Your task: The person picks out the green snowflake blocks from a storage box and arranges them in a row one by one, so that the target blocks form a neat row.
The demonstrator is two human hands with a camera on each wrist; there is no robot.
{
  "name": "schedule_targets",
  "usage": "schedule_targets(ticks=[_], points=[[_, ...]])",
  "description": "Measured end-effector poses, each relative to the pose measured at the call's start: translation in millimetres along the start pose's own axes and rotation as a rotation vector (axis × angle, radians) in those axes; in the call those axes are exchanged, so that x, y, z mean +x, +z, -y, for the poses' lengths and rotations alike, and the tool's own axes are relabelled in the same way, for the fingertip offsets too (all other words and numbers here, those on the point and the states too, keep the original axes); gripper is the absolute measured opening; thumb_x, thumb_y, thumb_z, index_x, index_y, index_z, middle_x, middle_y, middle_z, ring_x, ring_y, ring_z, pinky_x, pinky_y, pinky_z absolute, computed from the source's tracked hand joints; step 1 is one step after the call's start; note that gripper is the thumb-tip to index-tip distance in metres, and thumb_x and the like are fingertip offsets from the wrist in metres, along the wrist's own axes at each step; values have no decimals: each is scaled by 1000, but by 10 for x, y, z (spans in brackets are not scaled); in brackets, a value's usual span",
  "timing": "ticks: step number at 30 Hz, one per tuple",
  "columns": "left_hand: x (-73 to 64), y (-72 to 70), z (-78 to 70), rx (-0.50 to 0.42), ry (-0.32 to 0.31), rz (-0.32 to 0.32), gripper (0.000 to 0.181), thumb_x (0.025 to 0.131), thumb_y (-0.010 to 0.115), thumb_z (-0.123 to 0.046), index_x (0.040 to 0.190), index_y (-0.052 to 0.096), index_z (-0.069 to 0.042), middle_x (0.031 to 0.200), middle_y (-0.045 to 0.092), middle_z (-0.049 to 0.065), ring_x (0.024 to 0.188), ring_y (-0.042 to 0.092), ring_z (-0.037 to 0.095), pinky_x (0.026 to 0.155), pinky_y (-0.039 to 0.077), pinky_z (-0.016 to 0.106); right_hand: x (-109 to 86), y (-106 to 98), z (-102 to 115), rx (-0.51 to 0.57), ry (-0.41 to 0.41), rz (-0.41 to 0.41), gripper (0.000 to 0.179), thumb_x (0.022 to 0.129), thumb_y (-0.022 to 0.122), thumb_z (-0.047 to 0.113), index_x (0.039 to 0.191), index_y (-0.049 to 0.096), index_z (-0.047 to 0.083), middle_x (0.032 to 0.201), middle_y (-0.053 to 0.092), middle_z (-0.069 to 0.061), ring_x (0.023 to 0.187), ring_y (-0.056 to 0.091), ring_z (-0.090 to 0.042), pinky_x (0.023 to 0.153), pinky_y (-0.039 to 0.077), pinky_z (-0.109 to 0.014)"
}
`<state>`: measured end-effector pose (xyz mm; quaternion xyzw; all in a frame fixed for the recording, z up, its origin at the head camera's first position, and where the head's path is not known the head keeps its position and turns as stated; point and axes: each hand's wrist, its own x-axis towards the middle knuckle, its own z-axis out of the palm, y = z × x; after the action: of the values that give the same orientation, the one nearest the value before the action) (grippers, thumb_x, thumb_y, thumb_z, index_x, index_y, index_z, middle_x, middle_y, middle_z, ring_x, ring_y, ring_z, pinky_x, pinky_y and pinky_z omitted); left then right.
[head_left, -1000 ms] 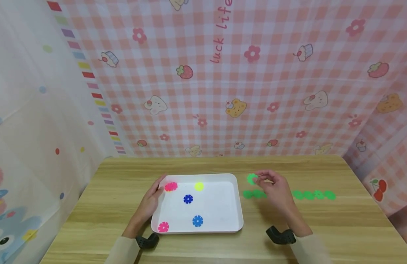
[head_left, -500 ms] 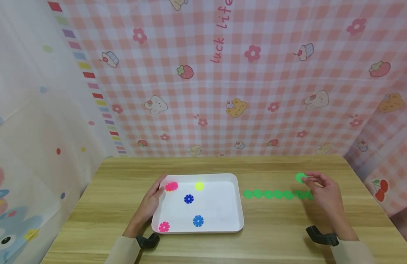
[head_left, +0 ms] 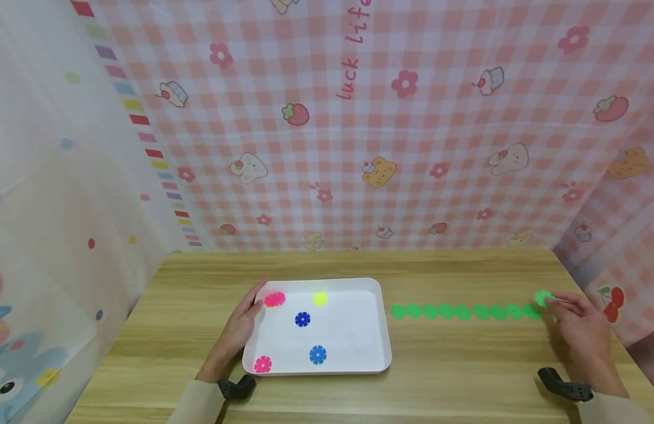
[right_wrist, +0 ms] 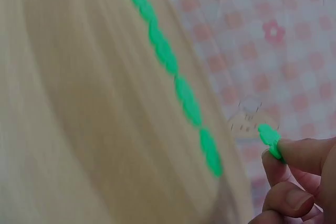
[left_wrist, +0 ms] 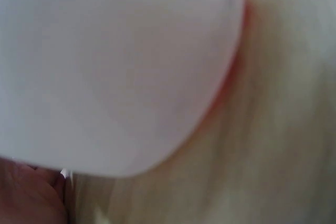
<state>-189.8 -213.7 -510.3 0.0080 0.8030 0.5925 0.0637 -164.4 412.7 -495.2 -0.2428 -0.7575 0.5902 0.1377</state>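
Observation:
My right hand [head_left: 584, 330] pinches a green snowflake disc [head_left: 543, 298] between thumb and fingertips, above the right end of a row of green snowflake discs [head_left: 446, 311] lying on the table. In the right wrist view the pinched disc [right_wrist: 269, 136] is tilted and apart from the row's end disc [right_wrist: 211, 153]. My left hand [head_left: 237, 333] grips the left edge of a white tray [head_left: 353, 330], thumb on the rim; its fingers are mostly hidden. Inside the tray lie pink discs [head_left: 263, 364], a yellow disc [head_left: 320, 299], a dark blue disc [head_left: 303, 319] and a lighter blue disc [head_left: 318, 355].
The wooden table [head_left: 449, 377] reaches back to a pink checked cloth [head_left: 337, 141] hanging behind it. A white patterned cloth [head_left: 51, 206] hangs at the left. Each wrist wears a black camera mount [head_left: 564, 386].
My right hand has moved right along the row, carrying the green disc from beside the tray to the row's far end. My left hand and the tray have stayed in place.

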Motion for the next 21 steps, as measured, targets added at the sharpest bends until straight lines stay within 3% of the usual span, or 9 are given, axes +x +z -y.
schedule_targets(ticks=[6, 11, 16, 21], points=[[-1, 0, 1, 1, -1, 1, 49, 109, 28, -20, 158, 25, -25, 166, 15, 0, 154, 6, 24, 124, 6, 50, 43, -66, -75, -97, 61, -72, 21, 94, 67, 24, 81, 63, 40, 63, 57, 33, 60, 49, 5, 50, 37, -18], [-5, 0, -1, -1, 2, -1, 49, 109, 27, -20, 158, 25, -23, 166, 15, 0, 154, 6, 24, 124, 6, 50, 57, -53, -90, -110, 73, -95, 23, 94, 66, 22, 78, 62, 38, 59, 56, 32, 56, 50, 5, 48, 38, -18], [-6, 2, -1, 7, 40, 5, 49, 109, 27, -19, 159, 24, -19, 166, 15, 3, 153, 7, 25, 124, 6, 49, 79, -34, -107, -148, 72, -122, 15, 93, 67, 20, 81, 68, 29, 57, 53, 32, 55, 49, 7, 47, 39, -17], [-4, 0, 2, -13, 38, 10, 49, 109, 27, -19, 158, 25, -20, 166, 15, 2, 153, 8, 24, 124, 7, 48, 96, -29, -133, -230, 44, -140, 4, 92, 67, 19, 89, 67, 17, 57, 49, 34, 55, 48, 8, 49, 40, -16]])
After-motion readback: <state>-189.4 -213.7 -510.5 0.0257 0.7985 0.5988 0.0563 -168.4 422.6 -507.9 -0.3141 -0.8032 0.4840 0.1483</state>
